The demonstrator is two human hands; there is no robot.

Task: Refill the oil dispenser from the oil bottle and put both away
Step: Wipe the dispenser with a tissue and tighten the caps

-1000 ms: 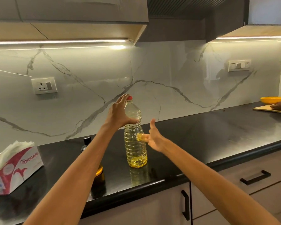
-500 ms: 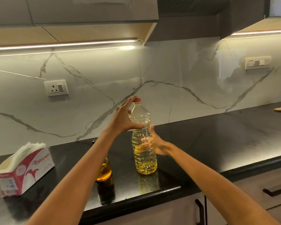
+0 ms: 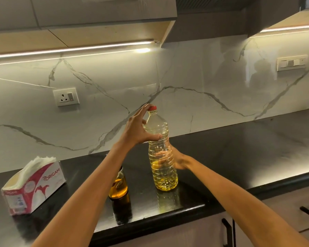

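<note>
A clear plastic oil bottle [image 3: 163,177] with a red cap [image 3: 152,108] stands upright on the black counter [image 3: 239,154], about a third full of yellow oil. My left hand [image 3: 136,129] holds its shoulder, thumb across the front and fingertips up by the cap. My right hand [image 3: 174,158] wraps around the bottle's middle from behind, its fingers showing through the plastic. The glass oil dispenser [image 3: 118,187], with amber oil in its base, stands just left of the bottle; my left forearm hides its top.
A red and white tissue box [image 3: 34,186] sits at the left of the counter. A wall socket [image 3: 66,96] and a switch plate [image 3: 292,62] are on the marble backsplash. Cabinets hang overhead; drawer handles [image 3: 227,230] lie below the counter edge.
My right hand has closed in from open air onto the bottle's middle. My left hand stays on the bottle's shoulder. The view has shifted left, so the yellow bowl at right is out of sight.
</note>
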